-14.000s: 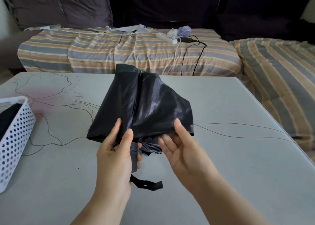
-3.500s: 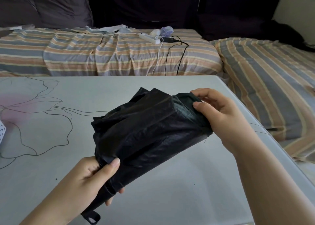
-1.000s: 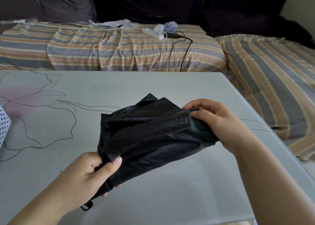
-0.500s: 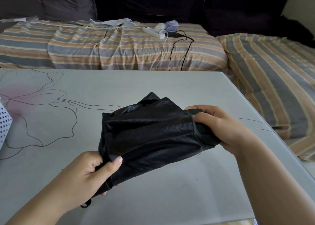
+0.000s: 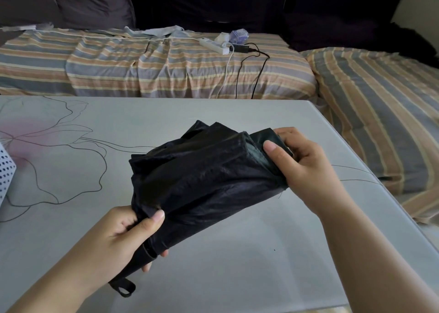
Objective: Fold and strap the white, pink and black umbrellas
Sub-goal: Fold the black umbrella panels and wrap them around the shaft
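Observation:
I hold the collapsed black umbrella (image 5: 204, 182) above the grey table (image 5: 237, 277), lying slantwise from lower left to upper right. My left hand (image 5: 123, 239) grips its handle end, thumb pressed on the loose folds of cloth. My right hand (image 5: 301, 165) grips the top end, thumb on the fabric, fingers curled round the tip. The canopy folds are bunched and loose. A black wrist loop (image 5: 122, 287) hangs below my left hand. No white or pink umbrella is in view.
A white perforated basket (image 5: 4, 172) shows at the table's left edge. Behind the table a striped-covered sofa (image 5: 154, 68) carries a white power strip (image 5: 215, 45) with cables. More striped cushion (image 5: 380, 113) lies along the table's right side.
The umbrella has stayed slanted between both hands. My right thumb has shifted further onto the fabric near the top end. My left hand keeps its grip.

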`<action>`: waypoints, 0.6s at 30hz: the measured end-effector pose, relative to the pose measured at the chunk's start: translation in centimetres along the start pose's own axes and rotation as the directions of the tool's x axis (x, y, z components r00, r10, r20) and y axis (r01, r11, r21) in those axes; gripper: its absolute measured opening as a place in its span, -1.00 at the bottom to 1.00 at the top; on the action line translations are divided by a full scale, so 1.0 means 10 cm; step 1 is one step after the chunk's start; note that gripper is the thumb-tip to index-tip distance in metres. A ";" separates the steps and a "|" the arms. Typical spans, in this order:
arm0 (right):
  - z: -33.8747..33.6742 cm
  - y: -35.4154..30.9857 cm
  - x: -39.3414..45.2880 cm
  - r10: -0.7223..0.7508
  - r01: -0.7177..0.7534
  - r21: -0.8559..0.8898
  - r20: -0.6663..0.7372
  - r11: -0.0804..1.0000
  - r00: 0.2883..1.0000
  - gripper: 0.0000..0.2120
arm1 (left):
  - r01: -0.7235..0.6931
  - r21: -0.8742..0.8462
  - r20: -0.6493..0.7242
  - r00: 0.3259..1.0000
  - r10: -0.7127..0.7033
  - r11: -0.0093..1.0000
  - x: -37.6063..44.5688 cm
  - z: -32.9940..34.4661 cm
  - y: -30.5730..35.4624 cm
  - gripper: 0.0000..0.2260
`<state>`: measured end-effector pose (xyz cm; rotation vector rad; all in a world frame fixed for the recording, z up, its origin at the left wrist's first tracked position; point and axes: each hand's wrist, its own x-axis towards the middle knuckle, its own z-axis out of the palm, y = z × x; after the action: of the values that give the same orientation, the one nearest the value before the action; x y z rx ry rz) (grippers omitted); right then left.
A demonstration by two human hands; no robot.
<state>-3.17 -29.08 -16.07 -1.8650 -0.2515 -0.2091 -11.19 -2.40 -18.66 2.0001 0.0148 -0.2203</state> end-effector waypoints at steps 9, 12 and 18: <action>-0.01 0.03 0.03 0.067 -0.067 0.008 0.015 0.998 0.998 -0.88 | -0.020 0.056 -0.058 0.998 0.023 0.998 -0.03 0.02 0.01 -0.17; -0.11 0.01 0.05 0.247 -0.256 0.025 0.192 0.966 0.950 -0.83 | -0.016 0.118 -0.055 0.998 0.023 0.993 -0.02 -0.01 -0.02 -0.05; -0.15 0.02 0.06 0.335 -0.367 0.044 0.320 0.929 0.886 -0.79 | -0.018 0.183 -0.036 0.999 0.025 0.983 -0.01 -0.01 -0.08 -0.07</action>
<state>-2.60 -30.51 -15.68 -1.7990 -0.1273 0.3434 -11.36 -1.92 -19.34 2.1858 -0.0026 -0.1740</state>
